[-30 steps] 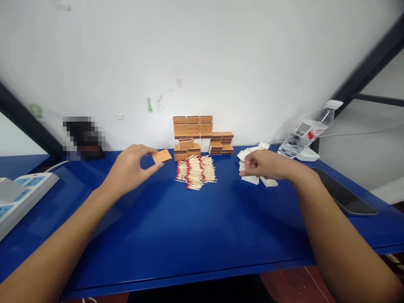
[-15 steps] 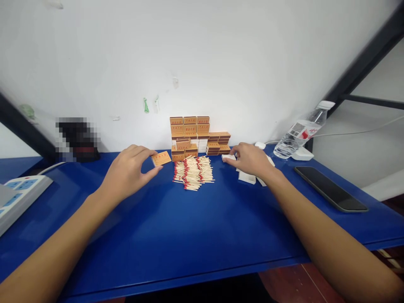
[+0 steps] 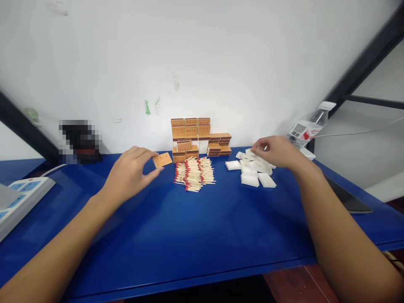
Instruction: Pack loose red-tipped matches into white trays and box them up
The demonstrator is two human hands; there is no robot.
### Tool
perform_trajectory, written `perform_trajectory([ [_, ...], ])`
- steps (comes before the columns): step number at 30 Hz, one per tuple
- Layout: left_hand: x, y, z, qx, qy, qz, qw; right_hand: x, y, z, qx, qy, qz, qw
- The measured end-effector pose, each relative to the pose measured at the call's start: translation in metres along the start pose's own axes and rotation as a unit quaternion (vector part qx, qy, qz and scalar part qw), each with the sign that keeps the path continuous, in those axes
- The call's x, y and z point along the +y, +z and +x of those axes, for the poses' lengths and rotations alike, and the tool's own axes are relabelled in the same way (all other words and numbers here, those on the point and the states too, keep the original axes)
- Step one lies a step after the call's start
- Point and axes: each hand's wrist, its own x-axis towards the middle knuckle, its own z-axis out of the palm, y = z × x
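Now, 12 o'clock taken as toward the wall. Fingers (image 3: pixel 152 152) of the left hand (image 3: pixel 129 174) narrow: index on top and thumb beneath, pinching the orange matchbox (image 3: pixel 162 159) by its left end. The box lies nearly flat, printed face up; whether it rests on the table (image 3: pixel 189 235) or sits just above it cannot be told. The left forearm runs back toward 7 o'clock.

Fingers (image 3: pixel 257 146) of the right hand (image 3: pixel 277 152) are curled downward, tips at the far edge of the white trays (image 3: pixel 252 170). Whether they grip a tray or only touch the heap cannot be told. The heap is loose, with trays overlapping. One tray (image 3: pixel 233 165) lies apart at its 9 o'clock, and two lie flat at its 6 o'clock edge.

Between the hands is a pile of loose matches (image 3: pixel 194 173), red heads mostly in a band down the middle, just at 3 o'clock of the orange matchbox. At 12 o'clock of the matches, stacked matchboxes (image 3: pixel 195 136) stand against the wall, taller on the left and lower on the right.

A water bottle (image 3: pixel 307 126) leans at 1 o'clock of the right hand. A dark phone (image 3: pixel 350 201) lies flat at its 4 o'clock, partly behind the forearm. A white power strip (image 3: pixel 19 198) sits at the table's 9 o'clock edge
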Motion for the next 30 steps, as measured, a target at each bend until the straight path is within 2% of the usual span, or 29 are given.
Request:
perform_trajectory([
  [2,0.0,0.001,0.0,0.002,0.003,0.004,1.0,0.008,0.001,0.003,0.051,0.066,-0.034,0.996],
  [3,0.0,0.002,0.0,0.003,0.004,0.006,1.0,0.01,0.003,0.005,0.054,0.093,-0.046,0.993],
  [6,0.0,0.003,0.001,0.005,0.009,0.006,1.0,0.012,0.012,0.011,0.024,0.142,-0.046,0.988],
  [9,-0.001,0.002,0.001,0.008,0.008,0.0,1.0,0.013,0.01,0.012,0.013,0.157,-0.02,0.987],
  [13,-0.001,0.001,0.0,0.005,-0.002,-0.003,1.0,0.028,-0.017,0.001,0.021,0.174,-0.003,0.984],
  [15,-0.001,0.001,0.0,0.0,-0.01,-0.001,1.0,0.04,-0.034,-0.007,-0.002,0.193,-0.007,0.981],
  [17,0.0,0.001,0.0,-0.005,-0.012,-0.001,1.0,0.051,-0.045,-0.015,-0.057,0.204,-0.006,0.977],
  [20,-0.001,0.002,0.0,-0.001,-0.002,-0.001,1.0,0.06,-0.049,-0.019,-0.126,0.208,-0.001,0.97],
  [23,-0.002,0.002,-0.001,0.006,0.006,0.0,1.0,0.059,-0.041,-0.015,-0.147,0.19,-0.003,0.971],
  [28,-0.002,0.003,0.0,0.005,-0.001,-0.003,1.0,0.039,-0.023,-0.004,-0.076,0.147,-0.02,0.986],
  [30,-0.001,0.002,0.0,0.001,-0.006,-0.003,1.0,0.031,-0.016,0.0,-0.065,0.138,-0.027,0.988],
])
